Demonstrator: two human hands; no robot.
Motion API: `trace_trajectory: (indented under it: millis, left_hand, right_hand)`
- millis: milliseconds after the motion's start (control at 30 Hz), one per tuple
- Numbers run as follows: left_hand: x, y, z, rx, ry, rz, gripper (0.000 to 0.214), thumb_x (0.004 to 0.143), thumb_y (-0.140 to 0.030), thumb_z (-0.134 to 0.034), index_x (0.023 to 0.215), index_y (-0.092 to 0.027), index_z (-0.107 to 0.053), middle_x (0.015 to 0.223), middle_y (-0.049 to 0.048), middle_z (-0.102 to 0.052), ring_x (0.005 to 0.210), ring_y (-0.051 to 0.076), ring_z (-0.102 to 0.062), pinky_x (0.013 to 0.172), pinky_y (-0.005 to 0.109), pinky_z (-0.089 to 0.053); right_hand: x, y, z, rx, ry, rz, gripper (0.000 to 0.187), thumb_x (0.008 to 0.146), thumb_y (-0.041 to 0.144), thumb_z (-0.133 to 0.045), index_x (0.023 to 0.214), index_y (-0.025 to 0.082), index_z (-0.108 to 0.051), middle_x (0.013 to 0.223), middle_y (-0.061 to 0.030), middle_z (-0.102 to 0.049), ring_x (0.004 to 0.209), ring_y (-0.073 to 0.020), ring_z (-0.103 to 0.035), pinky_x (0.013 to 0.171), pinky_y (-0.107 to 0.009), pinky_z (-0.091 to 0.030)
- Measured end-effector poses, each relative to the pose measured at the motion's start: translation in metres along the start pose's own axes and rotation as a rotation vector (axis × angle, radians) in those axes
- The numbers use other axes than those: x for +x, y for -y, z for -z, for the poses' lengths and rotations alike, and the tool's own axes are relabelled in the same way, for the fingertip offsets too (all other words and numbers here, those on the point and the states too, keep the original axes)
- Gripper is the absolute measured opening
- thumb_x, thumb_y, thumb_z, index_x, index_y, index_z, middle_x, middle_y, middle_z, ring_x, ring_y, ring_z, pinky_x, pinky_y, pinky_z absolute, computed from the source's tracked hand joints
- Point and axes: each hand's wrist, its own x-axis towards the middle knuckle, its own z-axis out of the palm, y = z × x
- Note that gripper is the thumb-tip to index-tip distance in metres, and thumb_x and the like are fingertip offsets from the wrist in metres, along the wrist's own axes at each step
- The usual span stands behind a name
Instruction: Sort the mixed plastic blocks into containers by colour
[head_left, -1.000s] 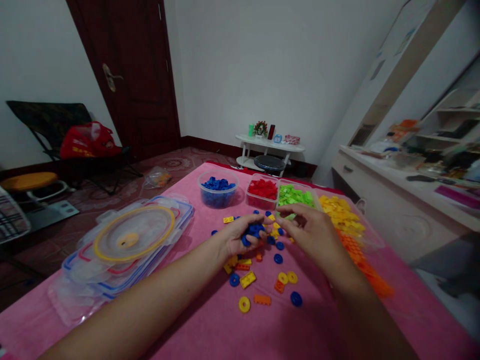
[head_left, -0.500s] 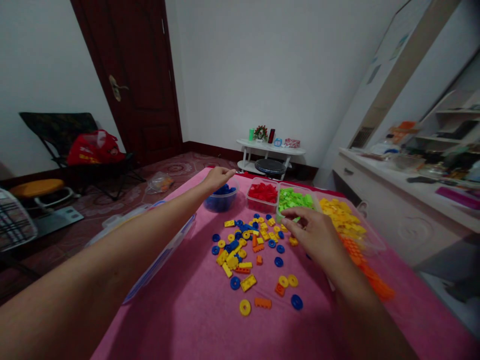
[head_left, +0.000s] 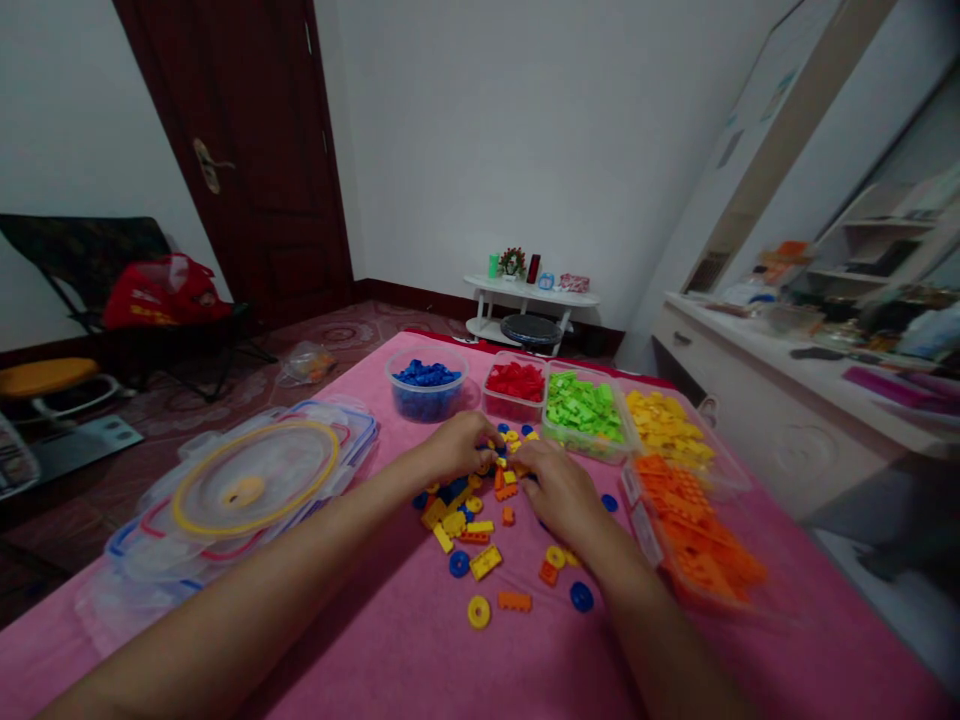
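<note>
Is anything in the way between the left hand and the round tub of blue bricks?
Nothing visible. The left hand rests on the loose bricks, and only bare pink cloth lies between it and the blue tub. The red tub stands beside, off that line.

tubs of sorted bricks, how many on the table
5: blue tub, red tub, green tub and yellow tub in a row at the far edge; orange tub nearer, on the right. None seems hidden.

This is just a room at my place, obviously a home: dark wooden door point(head_left: 247, 150), folding chair point(head_left: 90, 250) with a red bag point(head_left: 161, 292) on it, little white side table point(head_left: 529, 297) with a plant point(head_left: 513, 262), cluttered dresser point(head_left: 750, 420), toy bricks point(head_left: 480, 515) on a pink tablecloth point(head_left: 450, 670).
</note>
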Motion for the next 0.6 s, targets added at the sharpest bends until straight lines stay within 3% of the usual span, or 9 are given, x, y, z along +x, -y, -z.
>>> trace_trajectory:
  millis: [100, 267, 400, 600]
  left_hand:
    - [-0.003, -0.008, 0.000, 0.028, -0.051, -0.015, 0.020, 0.070, -0.018, -0.061, 0.085, -0.015, -0.074, 0.086, 0.0073, -0.070, 0.082, 0.019, -0.061, 0.079, 0.027, -0.044]
    - [-0.013, -0.018, -0.001, 0.093, 0.119, -0.048, 0.022, 0.069, -0.014, -0.059, 0.082, -0.021, -0.076, 0.081, 0.0057, -0.067, 0.078, 0.018, -0.057, 0.073, 0.026, -0.041]
    - [-0.019, -0.022, -0.005, 0.194, 0.093, -0.059, 0.020, 0.071, -0.019, -0.061, 0.085, -0.019, -0.075, 0.088, 0.0098, -0.063, 0.089, 0.022, -0.054, 0.075, 0.030, -0.040]
    - [-0.018, -0.028, -0.006, 0.244, 0.136, -0.031, 0.017, 0.073, -0.021, -0.060, 0.084, -0.018, -0.074, 0.091, 0.0101, -0.060, 0.089, 0.023, -0.052, 0.072, 0.030, -0.039]
  right_hand:
    - [-0.001, 0.004, -0.004, -0.044, 0.008, 0.044, 0.034, 0.078, 0.005, -0.049, 0.101, 0.021, -0.068, 0.103, -0.0070, -0.062, 0.104, -0.0195, -0.050, 0.090, -0.029, -0.037]
    - [-0.003, 0.008, -0.001, -0.098, 0.073, 0.022, 0.015, 0.078, 0.015, -0.060, 0.089, 0.021, -0.068, 0.097, -0.0062, -0.060, 0.099, -0.0206, -0.050, 0.082, -0.029, -0.038]
    - [-0.003, 0.010, -0.005, -0.086, 0.092, -0.006, 0.015, 0.078, 0.022, -0.065, 0.093, 0.022, -0.067, 0.099, -0.0057, -0.059, 0.098, -0.0203, -0.052, 0.079, -0.029, -0.038]
    - [-0.002, 0.013, -0.010, -0.108, 0.089, -0.024, 0.011, 0.078, 0.021, -0.065, 0.089, 0.022, -0.068, 0.099, -0.0055, -0.058, 0.093, -0.0177, -0.055, 0.075, -0.027, -0.037]
